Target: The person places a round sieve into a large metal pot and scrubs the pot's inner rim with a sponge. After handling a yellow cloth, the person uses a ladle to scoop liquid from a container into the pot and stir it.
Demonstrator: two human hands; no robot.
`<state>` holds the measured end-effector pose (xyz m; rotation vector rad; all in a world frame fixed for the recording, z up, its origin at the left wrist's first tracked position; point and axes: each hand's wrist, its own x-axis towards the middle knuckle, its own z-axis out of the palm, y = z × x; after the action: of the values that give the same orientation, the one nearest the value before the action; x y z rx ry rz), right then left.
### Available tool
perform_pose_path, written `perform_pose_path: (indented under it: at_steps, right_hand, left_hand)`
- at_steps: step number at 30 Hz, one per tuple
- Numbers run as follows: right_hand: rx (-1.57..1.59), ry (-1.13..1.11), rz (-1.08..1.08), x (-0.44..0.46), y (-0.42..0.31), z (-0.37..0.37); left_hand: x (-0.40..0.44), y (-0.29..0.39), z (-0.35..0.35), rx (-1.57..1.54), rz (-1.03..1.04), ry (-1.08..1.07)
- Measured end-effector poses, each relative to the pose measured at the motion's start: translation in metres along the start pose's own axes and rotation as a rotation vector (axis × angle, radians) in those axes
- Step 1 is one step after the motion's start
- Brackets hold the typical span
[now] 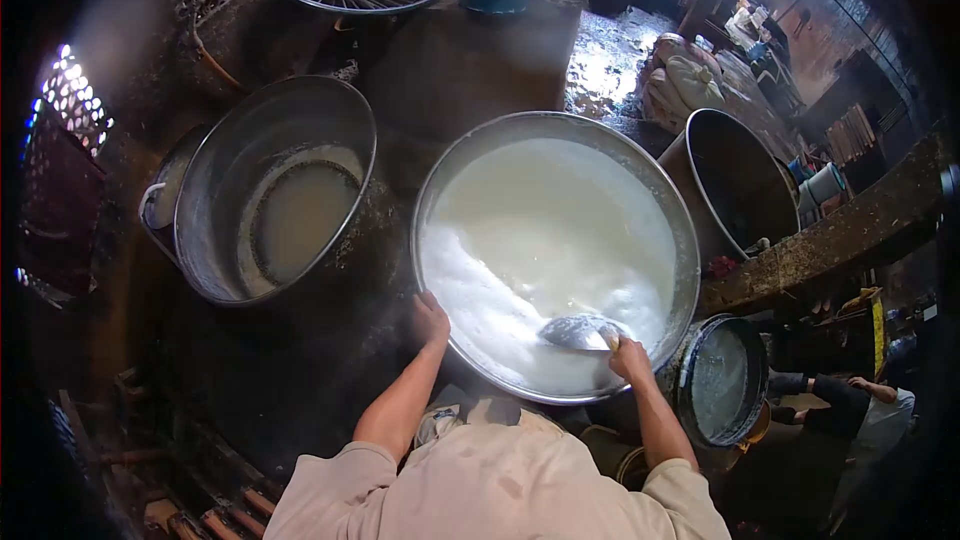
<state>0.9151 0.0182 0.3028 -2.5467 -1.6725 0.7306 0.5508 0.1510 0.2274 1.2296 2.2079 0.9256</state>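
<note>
A wide round metal vat (452, 155) in front of me is filled with pale, milky liquid (545, 215). White foam (470, 305) covers its near and left parts. My left hand (431, 320) is closed on the vat's near left rim. Inside the near right side, my right hand (629, 360) grips a shiny metal scoop (575, 331) at its right end. The scoop lies tilted at the foam's surface, its lower part hidden in the foam.
A deep metal pot (215, 210) with cloudy liquid stands left. Another metal pot (740, 175) is at right, beside a wooden beam (840, 250). A smaller liquid-filled container (720, 380) sits lower right. Sacks (690, 80) lie behind; a person (885, 410) is at far right.
</note>
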Motion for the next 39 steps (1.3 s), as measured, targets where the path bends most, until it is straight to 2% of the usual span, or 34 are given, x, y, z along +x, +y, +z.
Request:
perform_pose_path:
  at_steps: [2,4,8,9,10,12,13,14,15,17,21,22,24,26,34,36,39]
  right_hand:
    - [0.015,-0.003,-0.007,-0.018,0.017,-0.03]
    - [0.077,0.059,-0.111,-0.03,0.038,-0.057]
    - [0.075,0.075,-0.124,-0.034,0.079,-0.115]
    - [0.132,0.069,-0.088,-0.035,0.08,-0.136]
    - [0.19,0.063,-0.051,-0.031,0.083,-0.15]
    - [0.12,0.194,-0.126,-0.006,0.103,-0.158]
    - [0.161,0.291,-0.146,0.0,0.094,-0.165]
    - [0.195,0.376,-0.082,0.011,0.084,-0.166]
    - [0.229,0.461,-0.018,0.026,0.077,-0.162]
    - [0.223,0.477,0.144,0.068,0.076,-0.141]
    - [0.168,0.532,0.175,0.13,0.099,-0.076]
    - [0.177,0.447,0.139,0.144,0.118,-0.051]
    - [0.184,0.361,0.103,0.138,0.116,-0.042]
    - [0.423,0.209,0.141,0.105,0.076,-0.046]
    - [0.403,0.201,-0.01,0.068,0.021,0.027]
    - [0.476,0.2,0.005,0.06,0.007,0.05]
    - [0.538,0.067,0.126,0.014,-0.051,0.033]
  left_hand:
    - [0.002,-0.005,0.005,-0.011,0.015,0.029]
    - [0.002,-0.006,0.007,0.028,0.037,0.097]
    - [0.0,-0.002,0.007,0.001,0.008,0.023]
    - [-0.001,-0.008,0.014,-0.026,0.064,0.144]
    - [-0.001,-0.007,0.013,-0.022,0.064,0.145]
    - [0.001,-0.003,0.007,0.043,0.037,0.044]
    - [0.007,-0.02,0.022,0.011,0.104,0.21]
    - [0.007,-0.017,0.021,0.015,0.104,0.211]
    - [0.009,-0.014,0.02,0.03,0.127,0.206]
    - [0.01,-0.016,0.019,0.048,0.15,0.203]
    - [0.006,-0.023,0.025,0.118,0.144,0.226]
    - [0.003,-0.02,0.024,0.153,0.128,0.206]
    - [0.003,-0.016,0.023,0.138,0.126,0.186]
    - [0.003,-0.009,0.017,0.124,0.124,0.167]
    - [0.01,0.004,0.01,0.07,0.022,0.008]
    - [0.01,0.005,0.01,0.051,0.045,0.005]
    - [0.014,-0.001,0.005,0.046,-0.015,-0.08]
